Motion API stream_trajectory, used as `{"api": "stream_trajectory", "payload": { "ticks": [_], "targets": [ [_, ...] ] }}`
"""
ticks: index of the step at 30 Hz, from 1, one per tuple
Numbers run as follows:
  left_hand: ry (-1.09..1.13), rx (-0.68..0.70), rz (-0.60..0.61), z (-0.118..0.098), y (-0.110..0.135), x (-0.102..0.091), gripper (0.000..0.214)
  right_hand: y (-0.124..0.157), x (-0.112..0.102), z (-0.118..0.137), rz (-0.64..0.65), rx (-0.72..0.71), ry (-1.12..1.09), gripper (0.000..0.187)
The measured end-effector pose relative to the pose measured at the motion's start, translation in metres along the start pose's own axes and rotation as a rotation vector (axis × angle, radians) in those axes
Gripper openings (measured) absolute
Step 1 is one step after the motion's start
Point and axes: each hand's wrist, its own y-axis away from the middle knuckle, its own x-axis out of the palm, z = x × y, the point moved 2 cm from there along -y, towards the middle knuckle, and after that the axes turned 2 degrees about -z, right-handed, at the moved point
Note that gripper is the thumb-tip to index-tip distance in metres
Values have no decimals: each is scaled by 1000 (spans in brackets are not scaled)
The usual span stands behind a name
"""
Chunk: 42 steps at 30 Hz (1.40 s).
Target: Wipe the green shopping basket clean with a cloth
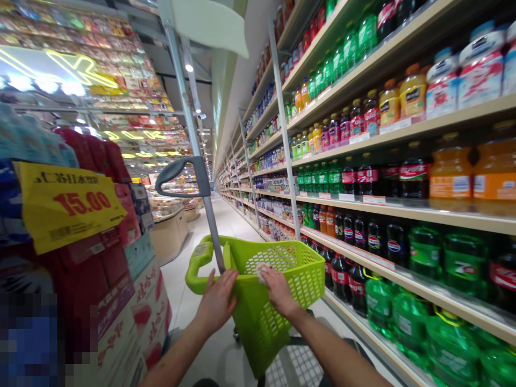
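Observation:
A bright green plastic shopping cart basket [258, 322] with perforated sides is right in front of me. My left hand [220, 298] grips its near rim, beside the grey pole [213, 231] that rises from it. At the same rim, farther right, my right hand [278, 290] is closed on a crumpled white wipe [263, 272], which touches the edge. Whether it is paper or cloth I cannot make out. A grey loop handle [181, 177] is fixed to the pole above the basket, and part of a pale sign [212, 24] tops it.
Shelves [403, 201] of bottled drinks line the right side, close to the basket. Stacked cartons [141, 295] with a yellow price sign [70, 204] stand on the left. The tiled aisle floor [217, 215] runs ahead, past display counters [171, 236].

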Motion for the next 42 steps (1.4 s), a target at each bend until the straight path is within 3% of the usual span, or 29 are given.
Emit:
{"api": "stream_trajectory", "payload": {
  "ticks": [3, 5, 7, 10, 12, 15, 17, 19, 21, 23, 28, 30, 37, 39, 42],
  "targets": [
    [-73, -182, -97, 45, 14, -12, 51, -3, -13, -23, -47, 181, 12, 58],
    [-92, -299, -54, 66, 19, -12, 51, -8, -10, -15, -71, 153, -40, 61],
    [-81, -341, 3, 74, 19, -11, 44, -12, 2, 13, -94, 38, -119, 62],
    [-85, -345, 14, 69, 15, -13, 32, -10, 18, 70, -119, -206, -208, 60],
    [-99, -357, -12, 62, 14, -14, 31, -9, 14, 104, -145, -403, -236, 57],
    [-105, -370, -54, 51, 15, -15, 29, -33, -25, 137, -304, -563, -200, 47],
    [-110, -358, -89, 42, 15, -14, 24, -71, -66, 150, -449, -526, -117, 42],
    [-116, -332, -136, 31, 13, -14, 22, -113, -103, 157, -513, -506, 10, 40],
    [-114, -300, -180, 19, 11, -16, 20, -139, -125, 154, -479, -530, 153, 39],
    [-101, -271, -206, 9, 8, -18, 20, -136, -124, 137, -390, -622, 280, 42],
    [-27, -150, -229, 0, 3, -20, 26, -53, -71, 64, -125, -830, 433, 45],
    [-1, -114, -224, 0, 1, -20, 29, -38, -62, 47, -70, -859, 440, 43],
    [110, -116, -138, 5, -7, -14, 29, -81, -88, 58, -307, -676, 275, 52],
    [131, -123, -120, 7, -9, -10, 27, -69, -74, 53, -331, -677, 171, 47],
    [137, -125, -133, 9, -9, -6, 27, -24, -28, 34, -351, -625, -1, 44]
  ]
}}
